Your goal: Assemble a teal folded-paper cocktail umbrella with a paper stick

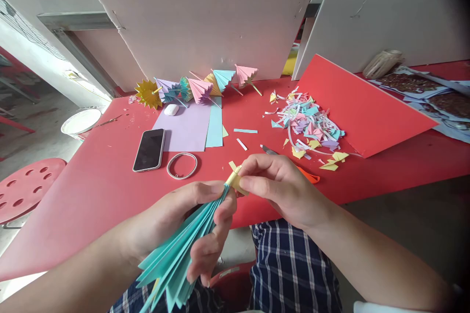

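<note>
My left hand (183, 220) is closed around a bundle of folded teal paper pleats (176, 259) that fans out toward my lap. At the bundle's narrow tip sits a small yellow paper strip (235, 179), which my right hand (279, 186) pinches between thumb and fingers. Both hands hover just over the near edge of the red table (91, 195). Orange-handled scissors (306, 174) lie partly hidden behind my right hand.
Several finished paper umbrellas (200, 89) line the table's back. A phone (149, 149), a metal ring (182, 165), a white earbud case (171, 109), lilac and blue sheets (191, 127), a scrap pile (312, 124) and a tilted red board (360, 107) lie around. A pink stool (25, 186) stands left.
</note>
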Demonstrator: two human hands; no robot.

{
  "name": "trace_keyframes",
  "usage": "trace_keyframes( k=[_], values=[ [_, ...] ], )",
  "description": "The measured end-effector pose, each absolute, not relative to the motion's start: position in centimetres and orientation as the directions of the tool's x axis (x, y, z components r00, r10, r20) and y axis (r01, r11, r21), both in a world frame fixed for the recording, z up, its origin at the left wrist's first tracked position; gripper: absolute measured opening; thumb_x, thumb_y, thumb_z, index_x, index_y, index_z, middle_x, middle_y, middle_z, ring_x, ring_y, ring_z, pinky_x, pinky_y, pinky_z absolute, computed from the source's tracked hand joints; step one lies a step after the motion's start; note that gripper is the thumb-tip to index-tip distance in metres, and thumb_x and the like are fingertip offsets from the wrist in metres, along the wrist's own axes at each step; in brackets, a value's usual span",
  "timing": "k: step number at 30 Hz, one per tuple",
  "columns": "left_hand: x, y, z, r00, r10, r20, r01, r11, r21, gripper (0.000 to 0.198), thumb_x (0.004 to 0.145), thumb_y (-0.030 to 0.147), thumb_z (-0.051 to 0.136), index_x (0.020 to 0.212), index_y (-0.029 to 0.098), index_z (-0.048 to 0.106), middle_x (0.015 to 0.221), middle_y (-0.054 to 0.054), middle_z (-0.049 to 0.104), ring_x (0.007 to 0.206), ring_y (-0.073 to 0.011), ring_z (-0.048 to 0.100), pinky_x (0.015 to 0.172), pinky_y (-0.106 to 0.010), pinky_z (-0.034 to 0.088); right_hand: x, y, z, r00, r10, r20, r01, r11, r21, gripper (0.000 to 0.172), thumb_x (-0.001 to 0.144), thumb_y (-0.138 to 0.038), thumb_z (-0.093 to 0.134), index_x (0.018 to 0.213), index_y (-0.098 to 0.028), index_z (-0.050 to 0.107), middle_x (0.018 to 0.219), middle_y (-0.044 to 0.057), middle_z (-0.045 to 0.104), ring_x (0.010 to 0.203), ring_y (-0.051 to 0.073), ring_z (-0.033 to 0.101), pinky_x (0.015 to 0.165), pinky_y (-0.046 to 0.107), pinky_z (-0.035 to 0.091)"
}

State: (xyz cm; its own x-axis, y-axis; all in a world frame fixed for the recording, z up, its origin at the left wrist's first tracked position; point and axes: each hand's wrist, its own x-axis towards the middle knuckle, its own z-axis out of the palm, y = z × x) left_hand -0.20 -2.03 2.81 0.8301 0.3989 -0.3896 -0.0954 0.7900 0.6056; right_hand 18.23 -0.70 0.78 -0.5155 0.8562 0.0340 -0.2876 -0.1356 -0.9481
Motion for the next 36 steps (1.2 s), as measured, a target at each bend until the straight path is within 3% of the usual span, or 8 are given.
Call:
trace_keyframes(
  k=[8, 15, 20, 22, 24, 28, 31, 36],
  values=[
    [-0.1, -2.8, 3.1, 0.719, 0.566, -0.403, -0.086, 0.648, 0.756, 0.032, 0.088, 0.041, 0.037, 0.07, 0.018, 0.05, 0.048, 0.004, 0.052, 0.041, -0.0078, 0.05, 0.051, -0.024, 0.047, 18.7, -1.0, 3.0, -0.514, 0.857, -0.039, -0.166, -0.144, -0.976, 0.006, 0.077, -0.02, 0.061, 0.072, -0.017, 0.064, 0.065, -0.003, 0.061, 0.063, 0.007, 0.056, 0.064, 0.021, 0.048],
    [0.5, -3.0, 4.8, 0.502, 0.677, -0.537, 0.309, 0.44, 0.843, 0.037, 0.086, 0.052, 0.038, 0.072, 0.019, 0.046, 0.056, 0.004, 0.051, 0.054, -0.0108, 0.05, 0.055, -0.026, 0.045, 18.7, -1.2, 3.9, -0.535, 0.823, -0.19, -0.204, -0.345, -0.916, 0.008, 0.077, -0.018, 0.06, 0.07, -0.016, 0.064, 0.067, -0.003, 0.058, 0.058, 0.005, 0.054, 0.053, 0.017, 0.05],
    [0.8, -3.0, 4.6, 0.46, 0.75, -0.476, 0.373, 0.323, 0.87, 0.04, 0.088, 0.053, 0.033, 0.07, 0.019, 0.045, 0.057, 0.004, 0.051, 0.053, -0.0097, 0.047, 0.055, -0.024, 0.043, 19.1, -1.7, 3.6, -0.552, 0.798, -0.242, -0.237, -0.428, -0.872, 0.015, 0.082, -0.024, 0.057, 0.07, -0.017, 0.063, 0.07, -0.002, 0.058, 0.058, 0.005, 0.055, 0.054, 0.018, 0.052],
    [0.7, -2.7, 4.4, 0.468, 0.735, -0.49, 0.341, 0.361, 0.868, 0.04, 0.088, 0.051, 0.032, 0.068, 0.019, 0.043, 0.056, 0.004, 0.05, 0.052, -0.0101, 0.048, 0.053, -0.025, 0.043, 19.5, -1.9, 3.0, -0.512, 0.848, -0.135, -0.194, -0.267, -0.944, 0.021, 0.087, -0.03, 0.051, 0.078, -0.018, 0.065, 0.075, 0.0, 0.063, 0.064, 0.008, 0.06, 0.059, 0.022, 0.054],
    [0.6, -2.5, 4.2, 0.487, 0.703, -0.519, 0.311, 0.415, 0.855, 0.039, 0.088, 0.049, 0.033, 0.066, 0.019, 0.043, 0.055, 0.004, 0.05, 0.051, -0.0106, 0.05, 0.052, -0.026, 0.044, 20.0, -1.9, 2.1, -0.395, 0.912, 0.108, -0.031, 0.104, -0.994, 0.018, 0.088, -0.028, 0.049, 0.092, -0.021, 0.065, 0.084, 0.003, 0.067, 0.076, 0.011, 0.063, 0.068, 0.025, 0.055],
    [0.3, -2.2, 3.8, 0.528, 0.639, -0.56, 0.279, 0.493, 0.824, 0.037, 0.087, 0.049, 0.037, 0.066, 0.018, 0.044, 0.053, 0.005, 0.051, 0.049, -0.0109, 0.052, 0.054, -0.027, 0.046, 20.3, -1.1, 1.1, -0.4, 0.641, 0.656, 0.38, 0.767, -0.517, 0.024, 0.082, -0.009, 0.057, 0.102, -0.02, 0.062, 0.097, 0.006, 0.067, 0.093, 0.015, 0.061, 0.083, 0.033, 0.052],
    [0.3, -2.2, 3.7, 0.564, 0.617, -0.548, 0.289, 0.474, 0.831, 0.04, 0.087, 0.048, 0.036, 0.062, 0.017, 0.044, 0.053, 0.004, 0.051, 0.048, -0.0103, 0.051, 0.054, -0.026, 0.046, 20.2, -0.6, 1.3, -0.527, 0.427, 0.735, 0.383, 0.891, -0.243, 0.02, 0.082, -0.006, 0.055, 0.098, -0.015, 0.063, 0.093, 0.008, 0.068, 0.093, 0.016, 0.061, 0.083, 0.033, 0.053],
    [0.4, -2.5, 3.9, 0.593, 0.576, -0.562, 0.326, 0.466, 0.823, 0.042, 0.087, 0.049, 0.036, 0.061, 0.017, 0.042, 0.055, 0.004, 0.05, 0.048, -0.0092, 0.05, 0.052, -0.025, 0.045, 20.3, -0.5, 1.9, -0.589, 0.372, 0.718, 0.378, 0.911, -0.162, 0.016, 0.084, -0.008, 0.054, 0.094, -0.014, 0.064, 0.089, 0.008, 0.069, 0.089, 0.016, 0.062, 0.079, 0.032, 0.054]
  ],
)
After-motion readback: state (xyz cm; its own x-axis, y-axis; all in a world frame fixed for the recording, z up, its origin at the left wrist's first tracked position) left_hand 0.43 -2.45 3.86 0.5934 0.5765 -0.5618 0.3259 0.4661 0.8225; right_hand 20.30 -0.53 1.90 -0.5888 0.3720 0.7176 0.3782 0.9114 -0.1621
